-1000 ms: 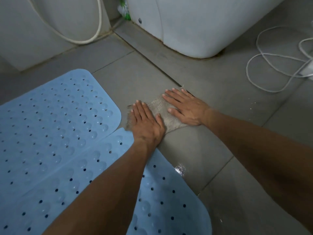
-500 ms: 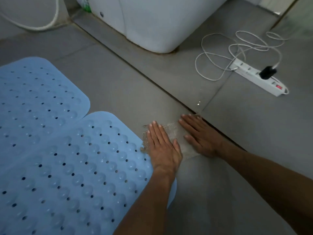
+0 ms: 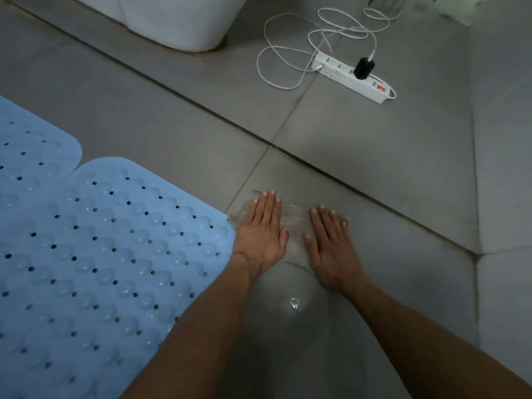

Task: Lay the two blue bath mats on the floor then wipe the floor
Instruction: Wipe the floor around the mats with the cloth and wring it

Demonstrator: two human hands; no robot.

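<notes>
Two light blue bath mats with holes and bumps lie flat on the grey tiled floor: the near mat (image 3: pixel 109 254) fills the lower left, and the far mat (image 3: pixel 28 156) touches it at the left edge. A small beige woven cloth (image 3: pixel 296 223) lies on the tile just right of the near mat's corner. My left hand (image 3: pixel 260 234) presses flat on the cloth's left part, fingers together. My right hand (image 3: pixel 331 243) presses flat on its right part. Both palms hide much of the cloth.
A wet shiny patch (image 3: pixel 293 303) lies on the tile between my forearms. A white power strip (image 3: pixel 345 76) with a black plug and a coiled white cable (image 3: pixel 276 53) lies at the upper right. A white appliance base (image 3: pixel 178 21) stands at the top. A dark floor groove (image 3: pixel 230 122) runs diagonally.
Both hands have slid the cloth away from the white appliance, along the edge of the near mat. The view has swung right, bringing the power strip into sight.
</notes>
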